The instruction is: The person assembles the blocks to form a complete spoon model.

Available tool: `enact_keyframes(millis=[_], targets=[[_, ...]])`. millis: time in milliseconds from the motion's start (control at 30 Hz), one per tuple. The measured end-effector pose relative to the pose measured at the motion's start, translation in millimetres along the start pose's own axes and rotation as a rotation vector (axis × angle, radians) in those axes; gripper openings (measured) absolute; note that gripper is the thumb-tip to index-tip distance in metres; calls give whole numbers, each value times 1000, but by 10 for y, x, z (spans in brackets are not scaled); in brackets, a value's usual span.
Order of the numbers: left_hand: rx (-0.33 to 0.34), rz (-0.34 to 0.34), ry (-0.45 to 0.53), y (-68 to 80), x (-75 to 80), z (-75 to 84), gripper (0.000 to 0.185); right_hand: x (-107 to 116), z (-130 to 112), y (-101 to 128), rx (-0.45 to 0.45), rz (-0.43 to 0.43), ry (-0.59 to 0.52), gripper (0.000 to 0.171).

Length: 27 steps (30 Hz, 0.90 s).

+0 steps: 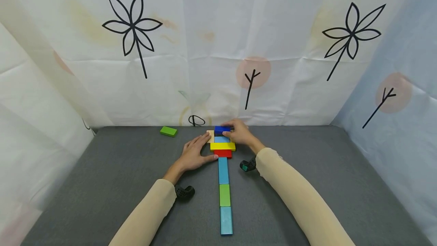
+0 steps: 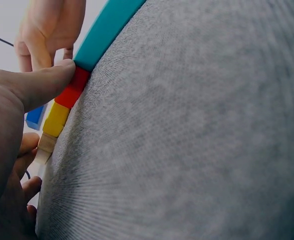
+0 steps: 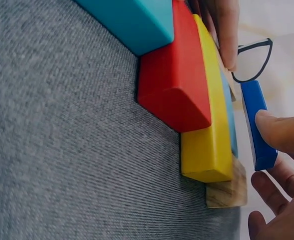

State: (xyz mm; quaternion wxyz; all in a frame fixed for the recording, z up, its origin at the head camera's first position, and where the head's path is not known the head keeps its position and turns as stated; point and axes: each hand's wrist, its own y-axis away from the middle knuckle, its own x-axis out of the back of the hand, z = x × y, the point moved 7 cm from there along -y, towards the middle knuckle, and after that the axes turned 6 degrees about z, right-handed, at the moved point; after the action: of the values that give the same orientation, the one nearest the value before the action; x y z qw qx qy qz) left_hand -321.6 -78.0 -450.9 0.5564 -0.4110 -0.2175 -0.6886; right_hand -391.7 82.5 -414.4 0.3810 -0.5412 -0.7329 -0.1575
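Observation:
My right hand [image 1: 240,132] pinches a dark blue block [image 3: 256,120] between thumb and fingers. In the right wrist view the block hangs apart from the pieces below it. My left hand [image 1: 192,155] lies spread at the left side of the layout. Its fingertips touch a plain wooden block [image 1: 210,136], and its thumb rests at the red block [image 1: 223,154]. Between the wooden pieces sits a light blue block [image 1: 222,139], with a yellow block [image 1: 222,146] across the front. From the red block a strip of light blue [image 1: 223,170], green [image 1: 224,194] and light blue [image 1: 226,220] blocks runs toward me.
A loose green block [image 1: 168,131] lies at the back left of the grey tabletop [image 1: 112,170]. White printed cloth [image 1: 211,41] hangs behind and at both sides. Black devices [image 1: 184,192] sit on both wrists, close above the table.

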Motion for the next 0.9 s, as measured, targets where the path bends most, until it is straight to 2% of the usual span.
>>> enact_keyframes(millis=[300,900], targets=[[-2,6,0,9,7,-3,87,-72,35,-22,-34,-36,-18,33],[2,1,7,2,3,2,87,-109,116,-29,-79,-37,-65,32]])
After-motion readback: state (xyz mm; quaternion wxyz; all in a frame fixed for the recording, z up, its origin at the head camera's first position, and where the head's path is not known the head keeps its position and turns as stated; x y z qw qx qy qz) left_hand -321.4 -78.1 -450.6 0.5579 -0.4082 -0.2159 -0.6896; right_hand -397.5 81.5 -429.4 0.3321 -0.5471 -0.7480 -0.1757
